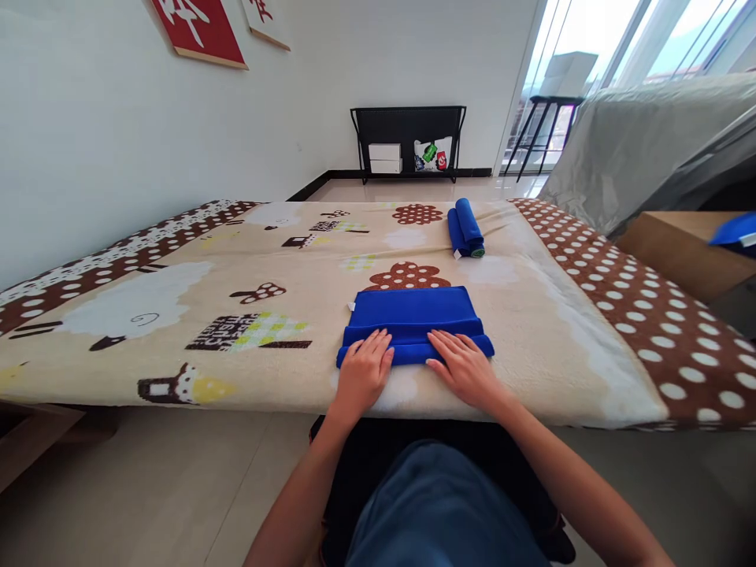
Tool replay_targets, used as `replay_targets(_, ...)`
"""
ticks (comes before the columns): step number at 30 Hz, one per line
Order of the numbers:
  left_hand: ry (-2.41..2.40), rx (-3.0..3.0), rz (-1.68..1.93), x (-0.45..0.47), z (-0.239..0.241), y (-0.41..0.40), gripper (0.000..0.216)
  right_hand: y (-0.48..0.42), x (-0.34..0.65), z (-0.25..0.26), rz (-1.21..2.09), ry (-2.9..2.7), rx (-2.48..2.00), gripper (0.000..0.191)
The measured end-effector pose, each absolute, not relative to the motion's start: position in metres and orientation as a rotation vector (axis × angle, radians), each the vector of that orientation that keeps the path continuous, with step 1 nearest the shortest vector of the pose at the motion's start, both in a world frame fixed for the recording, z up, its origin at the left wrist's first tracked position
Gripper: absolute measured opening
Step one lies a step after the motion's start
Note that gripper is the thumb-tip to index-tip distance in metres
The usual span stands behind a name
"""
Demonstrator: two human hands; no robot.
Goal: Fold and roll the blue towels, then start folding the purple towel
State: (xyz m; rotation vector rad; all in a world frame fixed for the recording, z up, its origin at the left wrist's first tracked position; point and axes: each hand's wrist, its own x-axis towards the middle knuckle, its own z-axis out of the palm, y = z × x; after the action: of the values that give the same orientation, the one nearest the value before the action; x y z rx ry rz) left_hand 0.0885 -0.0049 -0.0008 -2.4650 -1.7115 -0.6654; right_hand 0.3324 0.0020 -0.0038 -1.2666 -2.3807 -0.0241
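A blue towel (410, 307) lies near the front edge of the bed, its far part flat and its near part gathered into two thick folds or rolls. On the left side of those folds rests my left hand (367, 364), palm down with fingers stretched forward. My right hand (464, 364) lies flat on the right side, fingers extended and a little apart. A small white tag sticks out at the towel's left edge. Farther back on the right sits a second blue towel (466, 228), rolled up, with a bit of green showing at its near end.
A patterned cream blanket (283, 268) with brown dotted borders covers the bed. On the right stands a cardboard box (679, 248) with blue cloth (735, 232) on it, beside a sheet-covered object (655, 134). A black rack (407, 126) is against the far wall.
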Motion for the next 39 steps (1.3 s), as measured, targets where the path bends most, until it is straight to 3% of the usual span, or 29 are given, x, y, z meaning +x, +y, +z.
replay_targets(5,-1.889,-2.253,-0.633,0.049,0.002,-0.010,0.043,0.009,0.384,-0.015,-0.161,-2.215,-1.546,0.048)
replay_targets(9,-1.853,-2.193,-0.659,0.067,0.009,-0.016,0.039,0.004,0.370,-0.011,-0.273,-2.153,-1.561,0.041)
replay_targets(15,-1.460,-2.653,-0.784,0.127,0.010,-0.012,0.036,-0.005,0.309,0.006,-0.027,-2.318,-1.121,0.036)
replay_targets(26,-1.928,-2.155,-0.663,0.061,0.006,-0.010,0.039,0.010,0.375,-0.009,-0.212,-2.133,-1.631,0.041)
replay_targets(34,-1.672,-2.606,-0.665,0.130,0.014,0.010,0.041,0.019,0.298,0.006,0.071,-2.420,-1.250,0.042)
replay_targets(39,-1.932,-2.413,-0.702,0.096,0.010,0.020,0.037,0.029,0.322,0.001,0.003,-2.269,-1.610,0.045)
